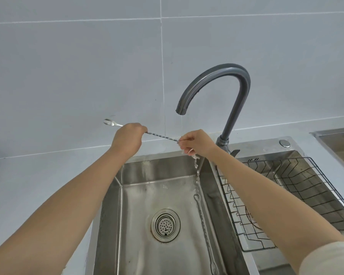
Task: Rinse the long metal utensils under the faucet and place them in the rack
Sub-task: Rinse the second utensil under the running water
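I had both hands up at the centre of the frame, over the back edge of the left sink basin (163,187); my left hand (128,138) was curled into a fist around a long twisted metal spoon (161,136), its bowl poking out toward the left against the tiled wall; my right hand (197,142) had its grip pinched on the other end of that same spoon, right under the grey faucet (216,80); a thin stream of water (196,171) ran off my right fingers and down into the basin; a second long twisted utensil (204,225), with a small fork at its lower end, lay on the basin floor along the right wall, to the right of the drain strainer (165,224); the black wire rack (286,195) sat in the right basin, partly behind my right forearm; the pale desk (48,175) spread out at the left of the frame.
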The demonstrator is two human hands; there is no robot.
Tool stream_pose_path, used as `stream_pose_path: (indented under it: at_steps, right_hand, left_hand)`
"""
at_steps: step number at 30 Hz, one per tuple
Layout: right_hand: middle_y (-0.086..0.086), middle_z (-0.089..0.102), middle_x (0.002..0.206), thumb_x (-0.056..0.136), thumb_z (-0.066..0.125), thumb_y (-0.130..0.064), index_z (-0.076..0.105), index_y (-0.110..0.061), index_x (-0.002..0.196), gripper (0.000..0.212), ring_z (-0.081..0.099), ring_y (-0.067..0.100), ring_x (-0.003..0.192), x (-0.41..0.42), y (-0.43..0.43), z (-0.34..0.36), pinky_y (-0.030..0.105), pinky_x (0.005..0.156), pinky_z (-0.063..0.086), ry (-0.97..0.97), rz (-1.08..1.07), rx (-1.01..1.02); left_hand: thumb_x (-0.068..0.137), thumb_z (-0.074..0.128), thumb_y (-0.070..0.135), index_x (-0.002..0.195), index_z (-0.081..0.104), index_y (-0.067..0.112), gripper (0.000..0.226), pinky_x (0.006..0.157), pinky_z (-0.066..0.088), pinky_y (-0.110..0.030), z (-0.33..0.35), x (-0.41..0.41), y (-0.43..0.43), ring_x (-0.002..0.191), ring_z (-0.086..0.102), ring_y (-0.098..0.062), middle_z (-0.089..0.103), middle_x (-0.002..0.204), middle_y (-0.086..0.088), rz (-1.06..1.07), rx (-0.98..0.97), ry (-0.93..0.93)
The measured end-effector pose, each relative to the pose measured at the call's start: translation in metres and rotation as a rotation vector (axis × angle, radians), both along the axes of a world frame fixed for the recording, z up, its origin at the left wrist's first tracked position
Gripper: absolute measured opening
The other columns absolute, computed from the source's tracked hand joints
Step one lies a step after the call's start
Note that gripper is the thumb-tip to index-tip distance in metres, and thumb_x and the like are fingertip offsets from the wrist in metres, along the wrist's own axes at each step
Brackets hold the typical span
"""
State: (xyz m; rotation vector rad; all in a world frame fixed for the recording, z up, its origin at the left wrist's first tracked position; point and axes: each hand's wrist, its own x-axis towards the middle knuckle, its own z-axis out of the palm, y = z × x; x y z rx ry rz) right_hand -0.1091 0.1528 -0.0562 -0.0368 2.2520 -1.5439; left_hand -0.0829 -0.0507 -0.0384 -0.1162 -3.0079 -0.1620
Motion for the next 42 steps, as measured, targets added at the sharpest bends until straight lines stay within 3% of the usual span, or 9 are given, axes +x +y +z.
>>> stream_pose_path:
  at_steps: [4,10,13,19,23,27,31,36,42]
  right_hand:
    - [-0.004,0.056,0.062,0.092,0.053,-0.01,0.067,0.001,0.098,0.018,0.052,0.005,0.051,-0.006,0.009,0.001,0.009,0.047,0.041,0.147,0.098,0.294]
    - [-0.004,0.055,0.063,0.093,0.05,-0.011,0.063,-0.001,0.102,0.018,0.052,0.007,0.049,-0.01,0.008,-0.004,0.02,0.057,0.043,0.18,0.08,0.247]
    - [-0.005,0.055,0.061,0.094,0.049,-0.014,0.062,-0.004,0.099,0.017,0.047,-0.002,0.034,-0.009,0.003,-0.005,0.012,0.043,0.038,0.213,0.1,0.221]
    - [0.0,0.049,0.057,0.095,0.046,-0.014,0.058,-0.009,0.085,0.017,0.037,0.004,0.037,-0.003,-0.007,-0.005,0.01,0.039,0.031,0.183,0.045,0.012]
    - [0.003,0.044,0.055,0.096,0.042,-0.009,0.055,-0.012,0.073,0.027,0.035,0.0,0.03,0.003,-0.011,-0.004,0.01,0.035,0.028,0.146,0.001,-0.136]
    - [-0.007,0.049,0.045,0.098,0.04,-0.011,0.054,-0.013,0.069,0.032,0.035,0.001,0.029,0.006,-0.01,-0.009,0.014,0.033,0.026,0.076,-0.038,-0.199]
    - [0.001,0.053,0.058,0.097,0.04,-0.006,0.058,-0.013,0.075,0.029,0.042,0.0,0.035,0.011,-0.002,-0.014,0.015,0.038,0.032,0.061,-0.064,-0.262]
    - [0.005,0.056,0.064,0.096,0.042,0.0,0.058,-0.01,0.076,0.027,0.05,0.004,0.039,0.02,0.006,-0.022,0.021,0.038,0.039,0.007,-0.09,-0.335]
    - [0.006,0.062,0.068,0.094,0.047,-0.001,0.062,-0.012,0.078,0.024,0.063,0.005,0.048,0.029,0.011,-0.031,0.018,0.055,0.055,-0.052,-0.111,-0.351]
  left_hand:
    - [0.082,0.036,-0.017,0.118,0.06,0.003,0.048,0.082,0.046,-0.041,0.005,-0.013,0.022,0.11,0.054,-0.035,0.062,0.115,-0.02,-0.068,-0.052,-0.001]
    - [0.082,0.038,-0.017,0.108,0.063,-0.003,0.039,0.074,0.041,-0.037,0.01,-0.026,0.043,0.104,0.053,-0.035,0.064,0.105,-0.021,-0.12,-0.149,0.045]
    - [0.081,0.037,-0.018,0.099,0.062,-0.005,0.033,0.07,0.033,-0.033,0.011,-0.028,0.049,0.101,0.053,-0.036,0.064,0.098,-0.022,-0.137,-0.114,0.069]
    - [0.069,0.065,-0.008,0.083,0.067,-0.005,0.014,0.063,0.055,-0.03,-0.009,-0.004,0.052,0.076,0.067,-0.032,0.07,0.079,-0.019,-0.217,0.24,0.51]
    - [0.091,0.053,0.012,0.109,0.058,0.003,0.021,0.079,0.044,-0.027,-0.01,0.008,0.063,0.091,0.057,-0.02,0.062,0.097,-0.01,0.205,0.965,-0.02]
    - [0.096,0.045,0.013,0.11,0.059,0.005,0.022,0.087,0.051,-0.033,-0.014,0.002,0.073,0.097,0.061,-0.02,0.063,0.098,-0.005,0.231,1.467,-0.296]
    - [0.093,0.046,-0.001,0.109,0.059,-0.006,0.021,0.075,0.055,-0.022,-0.02,-0.003,0.086,0.066,0.058,-0.017,0.061,0.087,-0.012,0.233,1.52,-0.256]
    - [0.088,0.055,-0.001,0.078,0.061,0.01,0.017,0.043,0.049,-0.015,-0.025,-0.002,0.099,0.035,0.048,-0.004,0.06,0.069,-0.004,0.233,1.51,-0.244]
    - [0.087,0.055,0.0,0.08,0.061,0.009,0.013,0.054,0.048,-0.028,-0.029,0.001,0.108,0.058,0.057,-0.015,0.062,0.071,-0.002,0.265,1.47,-0.212]
